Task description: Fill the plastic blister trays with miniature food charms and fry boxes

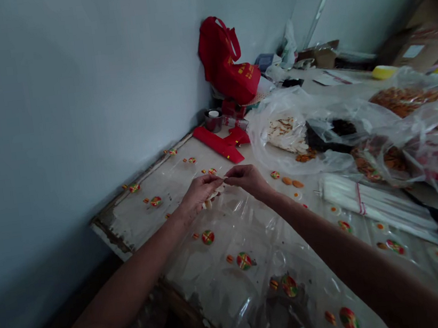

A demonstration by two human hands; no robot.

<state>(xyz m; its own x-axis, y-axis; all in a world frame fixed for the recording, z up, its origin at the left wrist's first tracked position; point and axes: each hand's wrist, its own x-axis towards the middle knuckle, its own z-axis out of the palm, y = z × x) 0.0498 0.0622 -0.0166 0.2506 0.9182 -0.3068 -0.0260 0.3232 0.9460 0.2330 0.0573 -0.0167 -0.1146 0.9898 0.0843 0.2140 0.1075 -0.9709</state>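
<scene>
1. Your forearms (147, 265) lie nearest the camera, reaching over a tabletop (181, 180) under a clear plastic cover (235, 285) printed with round, bright motifs.
2. Hands: your left hand (202, 190) and right hand (247, 178) meet at the fingertips, apparently pinching one small pale piece (224, 178) between them. The exact grip is too small to confirm.
3. Location: the pale piece is above the tabletop, between both sets of fingertips. More pale slices (208, 203) show just below your left hand; whether that hand holds them cannot be told.
4. Handling (judgement): treat the piece as light, thin and probably brittle. Grip its opposite edges with the fingertips, using low pressure; avoid bending it across the middle. Slipperiness cannot be judged.
5. Nearby: a red cloth strip (218, 143) lies beyond your hands. To the right, a clear bag (257, 134) contains similar pale slices, and a banded white bundle (370, 207) lies nearer you.
6. Markings: the red bag (225, 58) by the wall carries yellow characters, too small to read. The cardboard box (431, 55) has a white label, also illegible. No brand can be identified.
</scene>
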